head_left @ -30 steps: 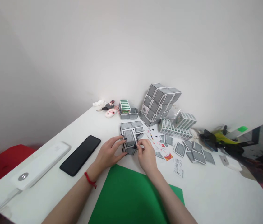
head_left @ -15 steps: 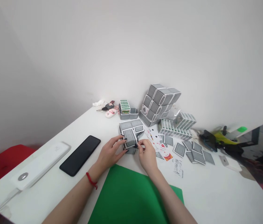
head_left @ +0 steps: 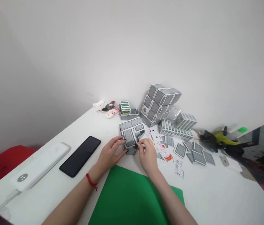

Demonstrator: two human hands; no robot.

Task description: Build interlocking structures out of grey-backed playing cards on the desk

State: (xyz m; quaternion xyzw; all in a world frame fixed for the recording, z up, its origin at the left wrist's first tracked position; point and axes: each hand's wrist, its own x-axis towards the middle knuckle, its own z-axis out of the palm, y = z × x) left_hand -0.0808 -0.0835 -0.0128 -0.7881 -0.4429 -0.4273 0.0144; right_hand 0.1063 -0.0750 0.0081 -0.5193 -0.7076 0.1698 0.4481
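Note:
A box folded from grey-backed playing cards (head_left: 129, 137) sits in front of me, its right side partly unfolded. My left hand (head_left: 110, 152) grips its left edge, thumb at the front and fingertips along the side. At the box's front right corner, my right hand (head_left: 147, 154) pinches a card edge between thumb and index finger; the fingers hide what exactly is held. Just beyond stands a stack of card-built boxes (head_left: 161, 103). Loose face-up cards (head_left: 156, 139) lie right of the box, and face-down cards (head_left: 197, 153) farther right.
A phone (head_left: 80, 156) and a white power bank (head_left: 40, 165) lie on the left. Green cloth (head_left: 132, 197) covers the front. Green-striped card packs (head_left: 176, 129) stand behind right; a card tray (head_left: 129, 117) with more packs (head_left: 125, 107) and a keychain (head_left: 110, 107) are farther back.
The card box has turned slightly, its far right side swinging up and away. Its right side panel has opened a little more. Both hands stay almost in place.

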